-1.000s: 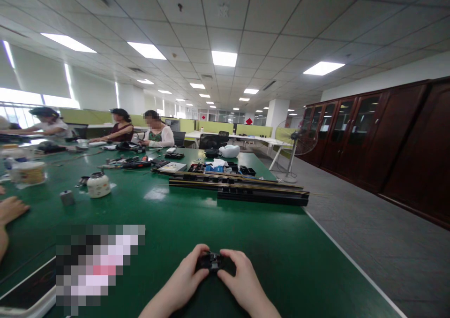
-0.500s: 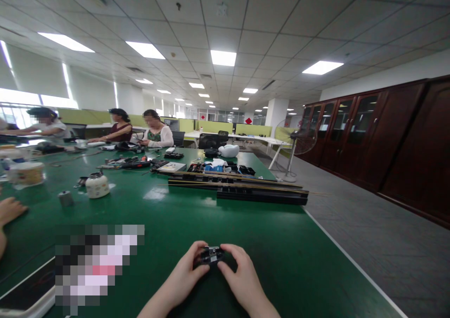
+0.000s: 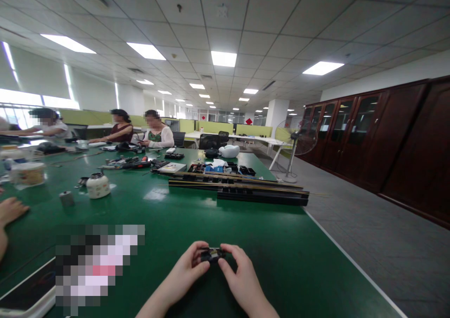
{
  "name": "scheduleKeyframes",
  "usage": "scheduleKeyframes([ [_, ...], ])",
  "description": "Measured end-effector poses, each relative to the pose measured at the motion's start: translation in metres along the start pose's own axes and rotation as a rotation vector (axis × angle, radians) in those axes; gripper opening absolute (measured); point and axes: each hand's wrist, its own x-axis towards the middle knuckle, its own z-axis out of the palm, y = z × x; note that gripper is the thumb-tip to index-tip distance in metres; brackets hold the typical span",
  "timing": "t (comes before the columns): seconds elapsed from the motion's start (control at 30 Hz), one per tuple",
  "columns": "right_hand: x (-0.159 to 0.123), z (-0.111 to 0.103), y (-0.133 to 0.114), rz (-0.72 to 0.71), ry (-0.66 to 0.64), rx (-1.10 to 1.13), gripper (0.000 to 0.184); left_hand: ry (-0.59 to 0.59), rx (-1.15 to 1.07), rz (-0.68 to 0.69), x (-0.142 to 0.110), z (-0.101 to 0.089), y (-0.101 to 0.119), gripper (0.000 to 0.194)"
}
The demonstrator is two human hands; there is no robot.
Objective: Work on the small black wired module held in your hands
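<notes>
Both my hands meet low in the middle of the view, just above the green table [image 3: 288, 257]. My left hand [image 3: 184, 271] and my right hand [image 3: 237, 273] pinch a small black part [image 3: 212, 253] between their fingertips, one from each side. The part has a pale metal patch on top. My thumbs and forefingers are closed on it; the other fingers curl underneath.
Long black rails [image 3: 246, 191] lie across the table further off. A white jar [image 3: 98, 185] and a small grey cylinder [image 3: 66, 198] stand at the left. A phone [image 3: 24, 292] lies at the near left. Another person's hand [image 3: 10, 210] rests at the left edge; three people sit far back.
My hands have lifted the black part slightly and turned it, so its pale top now shows more. My fingertips have shifted closer round it. Nothing else on the table has moved.
</notes>
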Motion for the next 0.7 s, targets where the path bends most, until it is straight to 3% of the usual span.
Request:
scheduleKeyframes([
  [0.17, 0.0001, 0.0013, 0.0020, 0.006, -0.008, 0.003, 0.030, 0.006, 0.049, -0.007, -0.0001, -0.0007, -0.0016, 0.045],
  [0.37, 0.0014, 0.0030, 0.0062, 0.041, -0.024, -0.013, 0.033, 0.140, 0.464, 0.020, -0.0050, 0.0010, 0.0046, 0.036],
  [0.7, 0.0012, 0.0048, 0.0096, 0.096, -0.035, -0.077, 0.036, 0.115, 0.674, 0.020, -0.0085, 0.0002, 0.0040, 0.042],
])
